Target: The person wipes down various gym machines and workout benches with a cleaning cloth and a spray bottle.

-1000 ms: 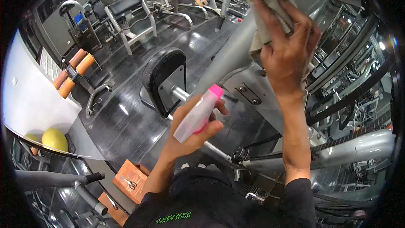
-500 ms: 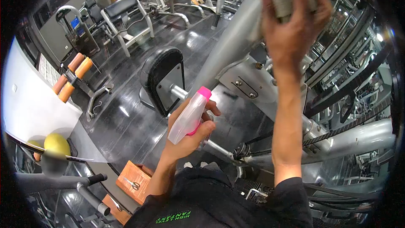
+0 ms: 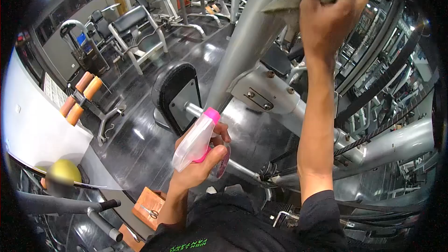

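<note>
My left hand (image 3: 198, 161) is wrapped round a spray bottle (image 3: 192, 143) with a translucent white head, a pink nozzle and a pink trigger; its body is mostly hidden behind my fingers. Up at the top right, my right hand (image 3: 329, 23) grips a grey-brown cloth (image 3: 291, 1). The cloth lies against the thick silver frame tube (image 3: 254, 23) of a gym machine, one corner spread to the left. Below that hand a silver bracket (image 3: 261, 91) with bolts joins the tube. A black padded seat (image 3: 176, 95) stands just beyond the bottle.
Scissors (image 3: 150, 212) lie on a wooden box (image 3: 145, 200) at the lower left. A yellow ball (image 3: 66, 172) is near a white panel (image 3: 44, 112). Orange foam rollers (image 3: 84, 94) and a padded bench (image 3: 130, 21) stand farther off. A black rope (image 3: 373, 135) runs along the right.
My right hand and the cloth have shifted slightly, and the cloth now spreads left over the tube. My left hand with the spray bottle has moved a little left and down in view.
</note>
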{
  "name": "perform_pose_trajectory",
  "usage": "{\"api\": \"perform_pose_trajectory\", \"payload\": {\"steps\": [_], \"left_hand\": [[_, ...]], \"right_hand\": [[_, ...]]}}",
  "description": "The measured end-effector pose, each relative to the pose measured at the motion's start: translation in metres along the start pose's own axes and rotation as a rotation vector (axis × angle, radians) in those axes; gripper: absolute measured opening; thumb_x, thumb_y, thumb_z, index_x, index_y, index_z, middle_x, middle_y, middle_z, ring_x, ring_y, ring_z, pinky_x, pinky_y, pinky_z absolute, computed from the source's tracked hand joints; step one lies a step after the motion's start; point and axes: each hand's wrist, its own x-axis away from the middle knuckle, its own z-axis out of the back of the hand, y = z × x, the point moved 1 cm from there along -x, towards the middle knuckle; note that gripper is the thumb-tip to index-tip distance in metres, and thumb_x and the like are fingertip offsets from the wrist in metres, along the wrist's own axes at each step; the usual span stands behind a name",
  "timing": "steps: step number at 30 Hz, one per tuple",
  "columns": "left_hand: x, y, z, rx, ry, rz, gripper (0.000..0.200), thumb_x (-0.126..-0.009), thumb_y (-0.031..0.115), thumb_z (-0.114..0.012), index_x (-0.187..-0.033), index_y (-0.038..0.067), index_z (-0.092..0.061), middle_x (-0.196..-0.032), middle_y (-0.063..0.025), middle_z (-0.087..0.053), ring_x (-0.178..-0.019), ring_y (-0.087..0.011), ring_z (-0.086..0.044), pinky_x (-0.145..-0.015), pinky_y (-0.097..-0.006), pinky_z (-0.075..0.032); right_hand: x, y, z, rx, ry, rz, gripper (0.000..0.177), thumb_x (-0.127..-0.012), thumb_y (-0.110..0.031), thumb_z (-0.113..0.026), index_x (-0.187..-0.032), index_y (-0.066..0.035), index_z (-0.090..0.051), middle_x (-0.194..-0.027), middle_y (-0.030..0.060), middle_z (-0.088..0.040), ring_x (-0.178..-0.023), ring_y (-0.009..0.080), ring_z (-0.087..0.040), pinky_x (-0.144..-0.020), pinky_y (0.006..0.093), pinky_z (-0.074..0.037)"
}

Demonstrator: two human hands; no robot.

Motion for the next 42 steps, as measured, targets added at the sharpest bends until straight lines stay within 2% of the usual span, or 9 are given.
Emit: {"api": "perform_pose_trajectory", "payload": {"steps": [7, 12, 20, 22, 26, 30, 36, 39, 42], "left_hand": [[0.009, 0.015, -0.011, 0.037, 0.023, -0.142, 0.050, -0.077, 0.011, -0.057, -0.124, -0.003, -0.043, -0.090, -0.0131, -0.053, -0.067, -0.0160, -0.052, -0.061, -0.0270, -0.044], [0.007, 0.012, -0.018, 0.133, -0.003, -0.216, 0.049, -0.078, 0.016, -0.058, -0.121, -0.003, -0.043, -0.094, -0.0161, -0.052, -0.068, -0.0177, -0.054, -0.059, -0.0277, -0.045], [0.011, -0.001, -0.031, 0.128, 0.050, -0.201, 0.048, -0.084, 0.021, -0.066, -0.119, 0.005, -0.037, -0.097, -0.0186, -0.053, -0.069, -0.0191, -0.057, -0.059, -0.0297, -0.047], [0.012, -0.003, -0.031, 0.072, 0.054, -0.195, 0.053, -0.081, 0.020, -0.072, -0.117, 0.004, -0.037, -0.098, -0.0183, -0.053, -0.069, -0.0191, -0.057, -0.060, -0.0299, -0.047], [0.019, -0.010, -0.030, 0.011, 0.028, -0.183, 0.052, -0.079, 0.013, -0.072, -0.115, 0.004, -0.036, -0.097, -0.0180, -0.054, -0.071, -0.0180, -0.057, -0.066, -0.0307, -0.047], [0.022, -0.008, -0.032, -0.002, 0.091, -0.120, 0.050, -0.080, 0.011, -0.071, -0.115, 0.004, -0.036, -0.097, -0.0186, -0.054, -0.073, -0.0177, -0.057, -0.069, -0.0321, -0.047], [0.021, -0.010, -0.041, 0.065, 0.070, -0.118, 0.046, -0.082, 0.010, -0.069, -0.115, 0.003, -0.037, -0.094, -0.0180, -0.054, -0.074, -0.0185, -0.057, -0.071, -0.0330, -0.046], [0.021, -0.015, -0.042, 0.082, 0.117, -0.159, 0.044, -0.082, 0.009, -0.067, -0.115, 0.002, -0.038, -0.093, -0.0175, -0.055, -0.074, -0.0185, -0.057, -0.069, -0.0314, -0.046], [0.026, -0.019, -0.038, 0.104, 0.134, -0.103, 0.042, -0.082, 0.007, -0.065, -0.115, 0.001, -0.040, -0.094, -0.0169, -0.056, -0.074, -0.0182, -0.058, -0.067, -0.0300, -0.047]], "right_hand": [[0.141, -0.033, 0.039, -0.272, -0.625, -0.302, 0.057, -0.062, -0.005, -0.074, -0.115, -0.022, -0.062, -0.105, 0.0106, -0.052, -0.098, 0.0344, -0.055, -0.084, 0.0430, -0.047], [0.080, -0.013, 0.021, -0.178, -0.469, -0.101, 0.055, -0.063, -0.012, -0.075, -0.114, -0.026, -0.060, -0.107, 0.0108, -0.050, -0.098, 0.0340, -0.053, -0.077, 0.0446, -0.048], [-0.002, 0.006, -0.020, -0.218, 0.137, 0.012, 0.035, -0.084, -0.014, -0.067, -0.117, -0.006, -0.060, -0.095, 0.0112, -0.055, -0.085, 0.0247, -0.054, -0.075, 0.0356, -0.047], [0.049, 0.003, 0.000, -0.216, -0.158, -0.187, 0.049, -0.069, -0.017, -0.075, -0.116, -0.021, -0.062, -0.101, 0.0104, -0.052, -0.099, 0.0328, -0.049, -0.089, 0.0437, -0.040], [0.123, -0.022, 0.039, -0.318, -0.578, -0.421, 0.050, -0.064, -0.007, -0.076, -0.110, -0.023, -0.067, -0.098, 0.0091, -0.053, -0.088, 0.0282, -0.054, -0.081, 0.0380, -0.046], [0.092, -0.013, 0.041, -0.312, -0.589, -0.339, 0.055, -0.060, -0.004, -0.076, -0.110, -0.024, -0.068, -0.097, 0.0091, -0.053, -0.086, 0.0270, -0.055, -0.079, 0.0368, -0.048], [-0.005, 0.002, 0.004, -0.232, -0.053, -0.100, 0.040, -0.074, -0.010, -0.071, -0.114, -0.011, -0.064, -0.094, 0.0116, -0.054, -0.086, 0.0268, -0.054, -0.079, 0.0378, -0.047], [0.011, -0.001, 0.007, -0.168, -0.127, -0.233, 0.032, -0.082, -0.004, -0.065, -0.114, -0.006, -0.062, -0.100, 0.0116, -0.061, -0.094, 0.0252, -0.058, -0.087, 0.0394, -0.049], [0.078, -0.008, 0.019, -0.314, -0.354, -0.282, 0.046, -0.068, -0.009, -0.075, -0.112, -0.015, -0.066, -0.096, 0.0117, -0.052, -0.091, 0.0289, -0.055, -0.083, 0.0377, -0.045]]}}
